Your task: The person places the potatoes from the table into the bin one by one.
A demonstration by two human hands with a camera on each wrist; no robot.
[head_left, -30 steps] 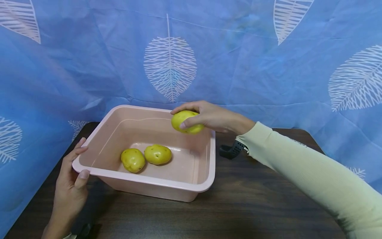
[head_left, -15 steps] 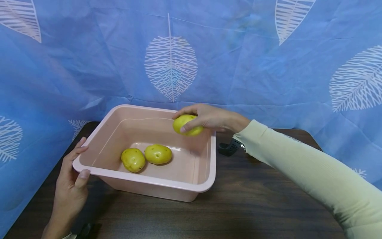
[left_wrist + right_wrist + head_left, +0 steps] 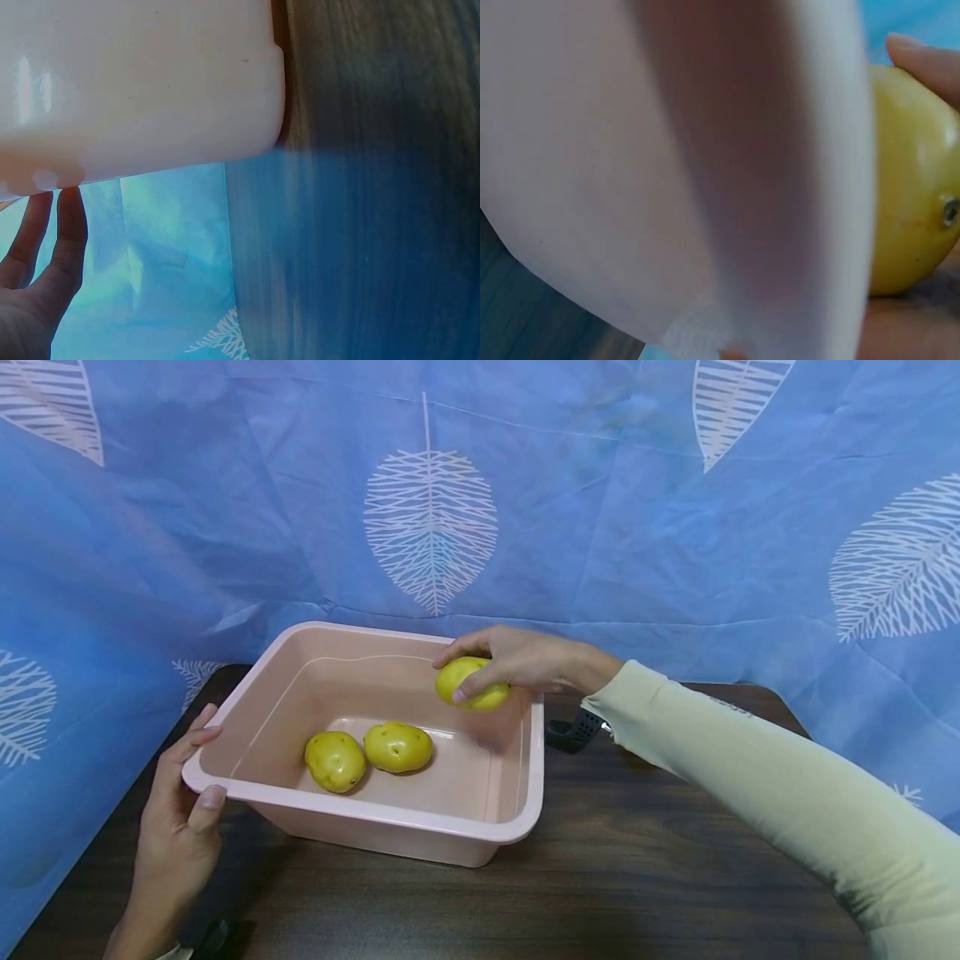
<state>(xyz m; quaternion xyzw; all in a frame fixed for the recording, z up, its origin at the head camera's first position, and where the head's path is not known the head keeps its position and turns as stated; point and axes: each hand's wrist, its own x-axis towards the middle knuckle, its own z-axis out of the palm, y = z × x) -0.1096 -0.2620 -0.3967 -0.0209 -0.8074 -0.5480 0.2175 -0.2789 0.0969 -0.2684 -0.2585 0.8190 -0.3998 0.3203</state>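
A pale pink plastic basin (image 3: pixel 360 807) stands on the table. My left hand (image 3: pixel 177 802) grips its near left corner, thumb at the front rim and fingers at the left side. Fingertips (image 3: pixel 71 217) touch the basin's outer wall in the left wrist view. My right hand (image 3: pixel 525 662) holds a yellow potato (image 3: pixel 487 696) between thumb and fingers, over the basin's far right part. In the right wrist view the basin wall hides part of this potato (image 3: pixel 911 180). Two more potatoes lie on the basin floor, a rounder one (image 3: pixel 334 762) and a longer one (image 3: pixel 397 747) beside it.
The dark wooden table (image 3: pixel 637 860) extends in front of the basin and to its right. A blue cloth (image 3: pixel 600 527) with white leaf prints hangs behind and at the sides. A black strap (image 3: pixel 573 732) sits at the right wrist, near the basin's right rim.
My right hand has lowered slightly with the potato, toward the inside of the basin. The left hand, the basin and the two potatoes in it stay where they were.
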